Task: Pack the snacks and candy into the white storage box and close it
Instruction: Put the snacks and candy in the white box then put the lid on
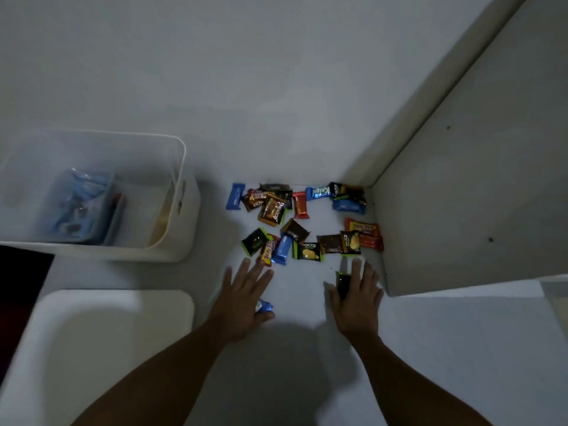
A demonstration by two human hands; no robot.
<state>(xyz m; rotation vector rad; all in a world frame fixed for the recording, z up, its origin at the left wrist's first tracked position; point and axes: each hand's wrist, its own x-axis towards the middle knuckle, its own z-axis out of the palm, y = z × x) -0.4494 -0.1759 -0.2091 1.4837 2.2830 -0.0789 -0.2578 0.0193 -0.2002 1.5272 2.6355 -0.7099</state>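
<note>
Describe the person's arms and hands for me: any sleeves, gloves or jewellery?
The left hand and right hand are ungloved, on bare forearms with no sleeves in view. No watch, bracelet or ring shows.

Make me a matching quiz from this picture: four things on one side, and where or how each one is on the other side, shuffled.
Things
1. white storage box
2. white lid
3. left hand
4. right hand

Place or state
A. rests on a dark packet
B. lies flat at the bottom left
C. open, with blue packets inside
D. partly covers a blue-wrapped candy

Pairs: 1-C, 2-B, 3-D, 4-A
</note>
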